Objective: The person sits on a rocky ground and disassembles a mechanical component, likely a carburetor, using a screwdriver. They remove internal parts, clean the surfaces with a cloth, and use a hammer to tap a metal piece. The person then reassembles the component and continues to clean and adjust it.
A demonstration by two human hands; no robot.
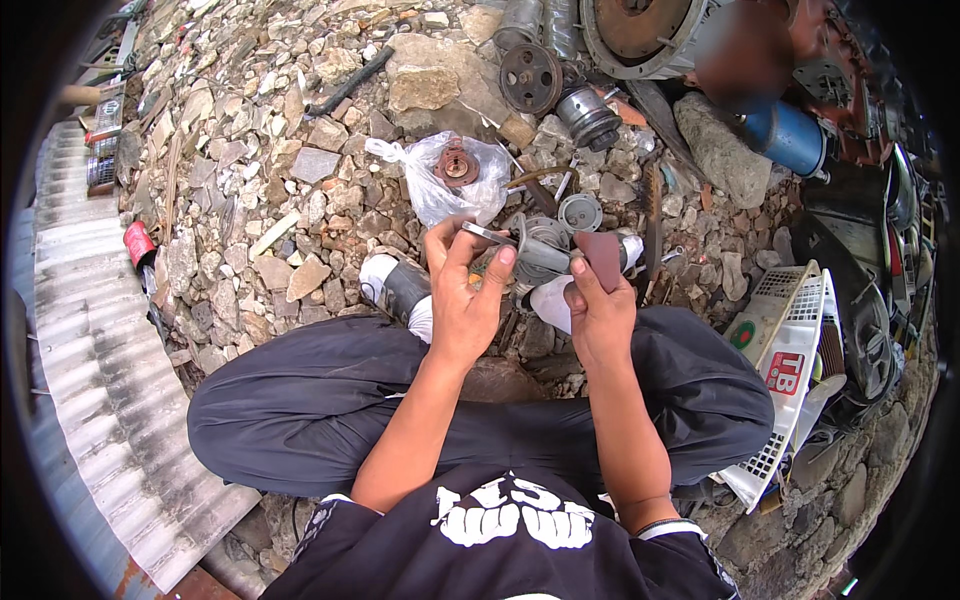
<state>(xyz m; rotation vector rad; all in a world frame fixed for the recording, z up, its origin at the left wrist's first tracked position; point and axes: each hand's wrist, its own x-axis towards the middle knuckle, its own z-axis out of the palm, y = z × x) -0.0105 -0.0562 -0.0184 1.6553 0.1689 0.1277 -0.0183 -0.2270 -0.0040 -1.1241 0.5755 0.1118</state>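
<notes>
My left hand [463,310] is closed on a thin, flat metal piece [485,233], pinched between thumb and fingers. In my right hand [603,318] a folded reddish-brown sheet that looks like sandpaper [601,256] is gripped under the thumb. Between the two hands, low by my feet, sits a grey cast metal part [545,246] with a flange; whether either hand touches it, I cannot tell. Just beyond lies a round grey metal disc [580,212]. A rusty metal part [457,165] rests on a clear plastic bag [430,190] ahead of my left hand.
Loose stones cover the ground. A pulley [531,78], a metal cylinder [588,117] and a blue canister [785,138] stand ahead and to the right. A white plastic crate [800,345] tilts beside my right knee. Corrugated sheeting [100,340] runs along the left.
</notes>
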